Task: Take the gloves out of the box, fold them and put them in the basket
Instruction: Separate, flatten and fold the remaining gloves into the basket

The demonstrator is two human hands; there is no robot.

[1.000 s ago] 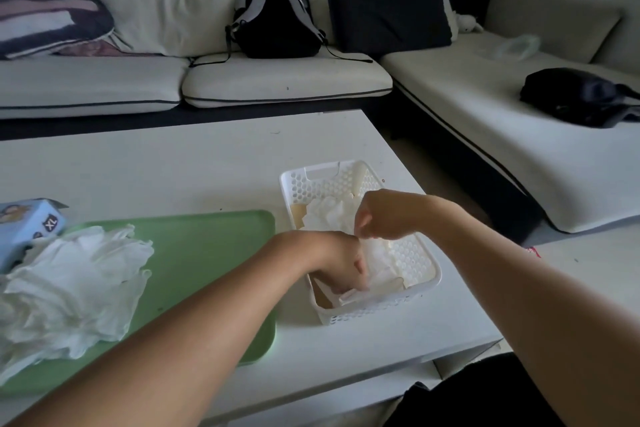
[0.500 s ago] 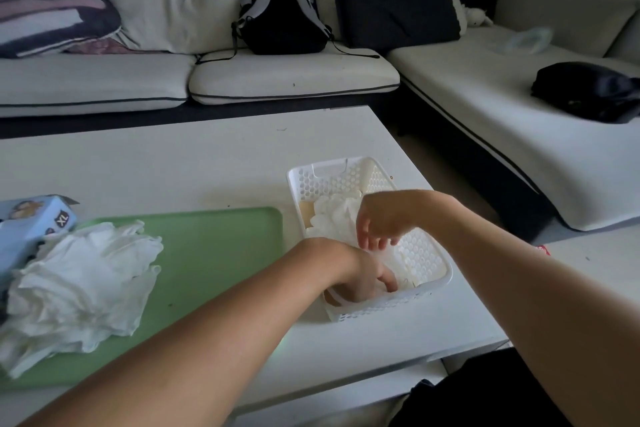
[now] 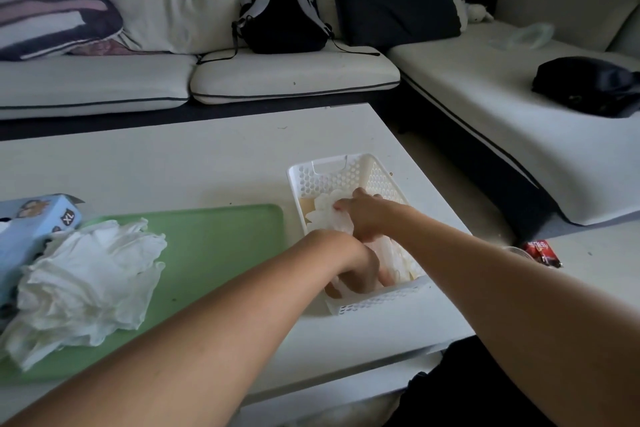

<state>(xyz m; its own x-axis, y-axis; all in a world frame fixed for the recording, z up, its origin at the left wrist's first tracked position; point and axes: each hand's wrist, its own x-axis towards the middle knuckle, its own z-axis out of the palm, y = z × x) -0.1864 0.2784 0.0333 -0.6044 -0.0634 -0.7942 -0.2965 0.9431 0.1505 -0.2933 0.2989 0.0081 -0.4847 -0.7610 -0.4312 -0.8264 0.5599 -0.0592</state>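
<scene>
Two forearms reach in from the 6 o'clock edge, over a white counter (image 3: 173, 156) that fills the middle of the view. Behind it, from 9 to 3 o'clock, runs a white corner sofa (image 3: 294, 73) carrying a black backpack (image 3: 280, 17) at 12 o'clock and a dark bundle (image 3: 588, 87) at 2 o'clock, too dim to identify. A green tray (image 3: 221, 246) lies at 8 o'clock; its near left corner is hidden beneath a loose pile of white gloves (image 3: 86, 281). The pale blue glove box (image 3: 31, 236), marked XL, sits at 9 o'clock, cut off by the frame edge and partly covered by the pile. Just beside the tray's right edge stands the white perforated basket (image 3: 346, 177), slightly right of centre. The left hand (image 3: 360, 270) is down inside the basket's near end, fingers curled onto the folded gloves (image 3: 329, 215) lying there; whether it grips or only presses them cannot be made out. The right hand (image 3: 363, 215) rests on the same gloves further in, fingers bent downward with their tips hidden, so its hold is also unclear. A small red packet (image 3: 542, 253) lies at 4 o'clock, its print unreadable.
</scene>
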